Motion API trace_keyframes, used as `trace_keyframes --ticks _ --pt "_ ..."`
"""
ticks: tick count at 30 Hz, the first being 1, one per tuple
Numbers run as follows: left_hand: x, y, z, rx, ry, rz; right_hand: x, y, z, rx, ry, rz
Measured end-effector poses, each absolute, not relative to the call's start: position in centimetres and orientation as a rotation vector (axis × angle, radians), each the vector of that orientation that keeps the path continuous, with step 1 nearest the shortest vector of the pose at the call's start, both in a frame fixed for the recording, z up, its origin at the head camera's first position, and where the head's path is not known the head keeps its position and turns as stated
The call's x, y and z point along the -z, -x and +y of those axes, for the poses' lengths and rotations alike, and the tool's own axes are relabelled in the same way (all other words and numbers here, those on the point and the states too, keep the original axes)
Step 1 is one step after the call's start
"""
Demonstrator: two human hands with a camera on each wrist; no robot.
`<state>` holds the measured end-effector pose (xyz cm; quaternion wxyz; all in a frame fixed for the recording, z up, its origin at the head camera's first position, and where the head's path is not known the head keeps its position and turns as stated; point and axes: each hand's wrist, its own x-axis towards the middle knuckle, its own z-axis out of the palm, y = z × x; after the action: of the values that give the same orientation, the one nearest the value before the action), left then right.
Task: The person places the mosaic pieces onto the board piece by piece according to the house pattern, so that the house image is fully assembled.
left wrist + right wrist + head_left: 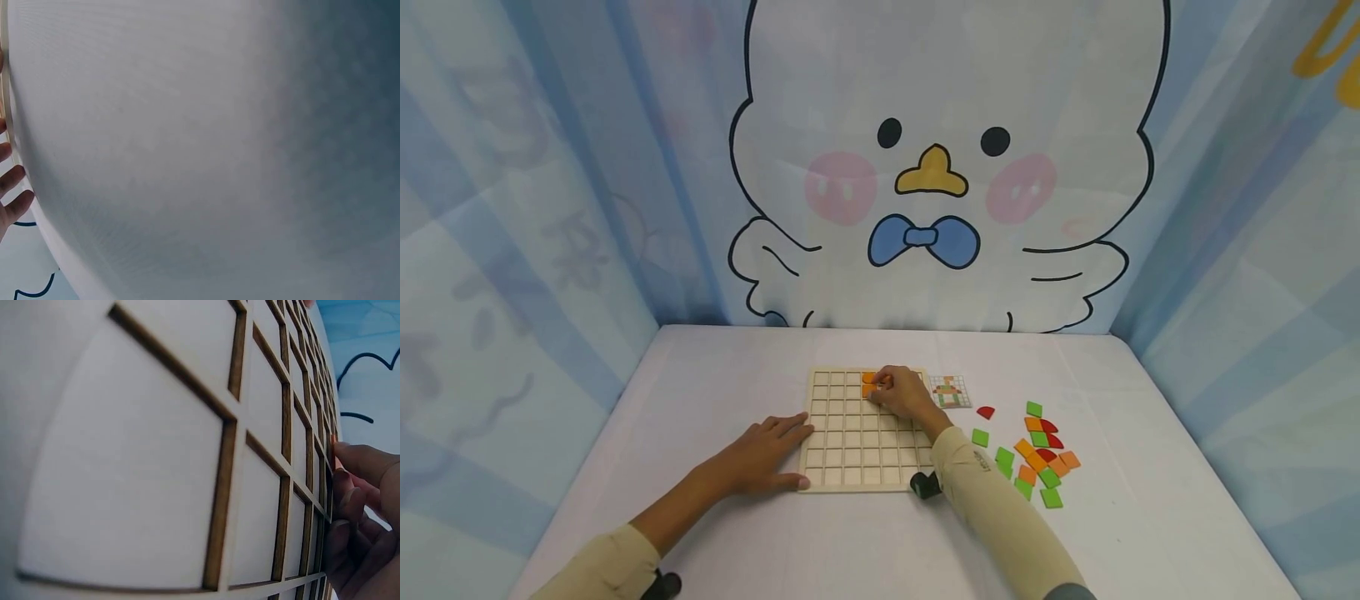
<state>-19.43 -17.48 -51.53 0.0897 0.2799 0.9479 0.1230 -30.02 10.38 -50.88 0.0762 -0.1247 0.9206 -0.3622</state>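
Note:
A wooden grid board (842,477) lies on the white table. My left hand (763,457) rests at its left edge, fingers spread and fairly straight; in the left wrist view only some fingertips (14,181) show. Over the board's top rows, my right hand (904,392) holds an orange tile (868,391) between thumb and fingers. Directly above that tile is another orange piece (868,377) in the grid, partly covered by the fingers. From the right wrist, the curled hand (365,506) appears at the board's far side, with a sliver of orange at one fingertip.
A small pattern card (950,391) lies by the board's upper right corner. Green squares (1052,498), orange squares (1070,459) and red quarter-circle pieces (986,412) are scattered to the right, some overlapping. A cartoon-printed curtain (925,300) hangs behind the table.

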Motion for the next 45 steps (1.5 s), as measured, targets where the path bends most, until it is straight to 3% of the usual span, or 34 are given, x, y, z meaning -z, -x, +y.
trace_keyframes --ticks 8,17,31,45 --pt "51.5 19.6 -17.1 -0.358 -0.829 2.822 51.1 30.2 10.7 1.067 0.317 2.742" --pt "51.5 19.8 -16.8 -0.399 -0.812 2.817 51.3 30.0 12.0 1.116 0.461 2.715" --pt "50.8 19.4 -15.8 -0.544 -0.62 2.78 47.8 27.8 16.3 1.137 0.6 2.721" --pt "51.1 19.2 -15.9 -0.539 -0.555 2.795 45.2 25.5 23.6 1.152 0.376 2.753"
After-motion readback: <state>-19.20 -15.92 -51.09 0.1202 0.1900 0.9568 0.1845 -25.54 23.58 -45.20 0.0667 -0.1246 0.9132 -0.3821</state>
